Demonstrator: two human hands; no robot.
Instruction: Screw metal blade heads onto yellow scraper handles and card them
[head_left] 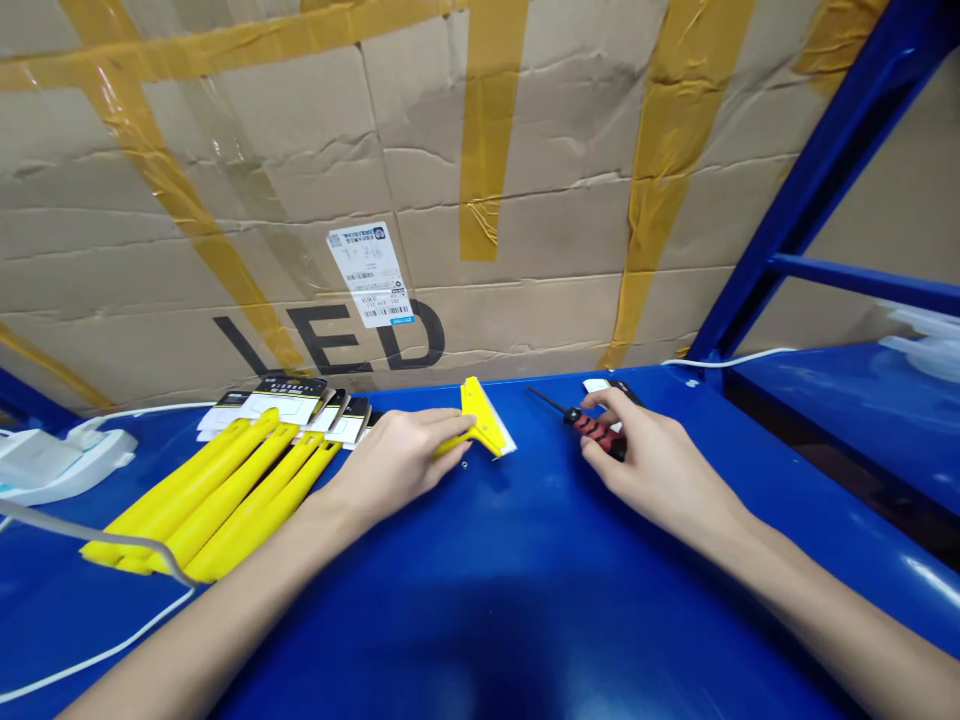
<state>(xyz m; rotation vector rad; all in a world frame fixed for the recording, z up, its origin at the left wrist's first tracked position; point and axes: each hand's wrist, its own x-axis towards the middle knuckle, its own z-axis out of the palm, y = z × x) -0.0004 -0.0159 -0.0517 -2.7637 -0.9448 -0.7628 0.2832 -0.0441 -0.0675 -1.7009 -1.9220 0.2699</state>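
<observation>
Left hand (401, 452) is gripping the scraper (483, 415) over the surface (480, 610) while right hand (651, 440) is holding the screwdriver (596, 430) right of the scraper, probably a screw-work step, next move likely calling for steadying the scraper and aiming the screwdriver at its head.

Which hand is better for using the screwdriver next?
Probably the right hand: its fingers are at the handle of the red-and-black screwdriver. The left hand is busy holding the yellow scraper.
</observation>
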